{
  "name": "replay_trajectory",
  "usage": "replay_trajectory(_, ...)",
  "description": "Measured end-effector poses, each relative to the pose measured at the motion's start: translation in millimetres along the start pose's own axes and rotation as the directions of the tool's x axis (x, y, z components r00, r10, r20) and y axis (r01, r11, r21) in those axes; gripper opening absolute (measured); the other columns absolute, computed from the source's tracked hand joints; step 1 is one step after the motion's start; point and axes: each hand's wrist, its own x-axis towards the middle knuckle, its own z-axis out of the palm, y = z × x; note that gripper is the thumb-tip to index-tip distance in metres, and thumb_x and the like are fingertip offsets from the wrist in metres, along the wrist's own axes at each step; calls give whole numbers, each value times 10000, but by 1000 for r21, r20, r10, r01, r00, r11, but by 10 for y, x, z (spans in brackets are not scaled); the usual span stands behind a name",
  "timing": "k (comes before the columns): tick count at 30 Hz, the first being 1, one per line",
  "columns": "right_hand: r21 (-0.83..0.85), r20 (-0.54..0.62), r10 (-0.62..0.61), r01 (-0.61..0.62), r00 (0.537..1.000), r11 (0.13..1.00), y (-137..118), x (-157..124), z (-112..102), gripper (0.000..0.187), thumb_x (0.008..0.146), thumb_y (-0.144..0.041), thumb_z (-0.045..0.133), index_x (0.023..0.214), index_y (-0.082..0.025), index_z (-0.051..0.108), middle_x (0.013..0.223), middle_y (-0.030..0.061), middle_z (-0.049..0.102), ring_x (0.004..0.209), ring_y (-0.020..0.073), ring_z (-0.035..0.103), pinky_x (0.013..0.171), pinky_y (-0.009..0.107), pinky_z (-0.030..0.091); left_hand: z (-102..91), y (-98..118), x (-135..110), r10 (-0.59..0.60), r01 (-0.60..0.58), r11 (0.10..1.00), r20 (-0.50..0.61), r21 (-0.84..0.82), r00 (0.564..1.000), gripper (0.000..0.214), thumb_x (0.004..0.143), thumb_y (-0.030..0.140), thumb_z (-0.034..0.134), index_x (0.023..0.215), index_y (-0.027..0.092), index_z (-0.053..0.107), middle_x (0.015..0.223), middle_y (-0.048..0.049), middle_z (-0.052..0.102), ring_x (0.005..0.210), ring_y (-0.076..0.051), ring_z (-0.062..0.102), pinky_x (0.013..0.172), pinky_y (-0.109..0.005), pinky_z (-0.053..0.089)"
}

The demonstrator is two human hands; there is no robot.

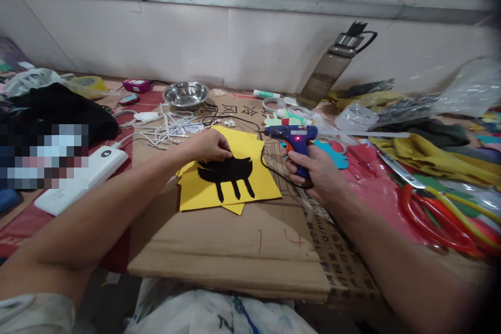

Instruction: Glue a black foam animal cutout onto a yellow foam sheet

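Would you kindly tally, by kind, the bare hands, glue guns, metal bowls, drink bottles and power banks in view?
Bare hands: 2 (left hand, right hand)
Blue pistol-shaped glue gun: 1
Round shiny metal bowl: 1
Tall translucent grey drink bottle: 1
White rectangular power bank: 1
Total: 6

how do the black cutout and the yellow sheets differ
The black cutout has an irregular outline with three narrow strips, while the yellow sheets have straight edges. The cutout is smaller; the sheets extend beyond it. The cutout lies on top, while the sheets lie beneath it on cardboard. Both look thin.
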Motion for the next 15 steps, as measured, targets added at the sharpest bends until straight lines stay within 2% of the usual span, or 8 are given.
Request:
replay_trajectory(4, -5, 0, 0, 0, 1000, 1000, 4, 2, 0, 392, 588, -277, 805, 868, -197, 544, 828, 3, 591, 520, 56, 394, 335, 150, 221, -8, -30, 0, 33, -33, 999, 15, 15, 999, 278, 804, 364, 574, 823, 160, 762, 701, -40, 728, 543, -123, 559, 545, -247, 367)
replay_trajectory(12, -21, 2, -6, 6, 1000, 1000, 7, 4, 12, 373, 607, -277, 788, 878, -205, 541, 851, 15, 608, 524, 63, 404, 337, 154, 225, 0, -85, 31, 42, -42, 999, 16, 4, 999, 366, 833, 441, 532, 710, 155, 724, 624, -38, 693, 488, -97, 515, 520, -236, 342)
replay_trajectory(15, -11, 1, -4, 5, 1000, 1000, 1, 0, 16, 389, 591, -278, 800, 875, -201, 545, 827, 8, 595, 522, 62, 402, 338, 152, 225, 8, -77, 30, 14, -12, 997, 17, -79, 1000, 426, 855, 488, 506, 690, 150, 707, 630, -50, 690, 476, -102, 525, 513, -239, 365)
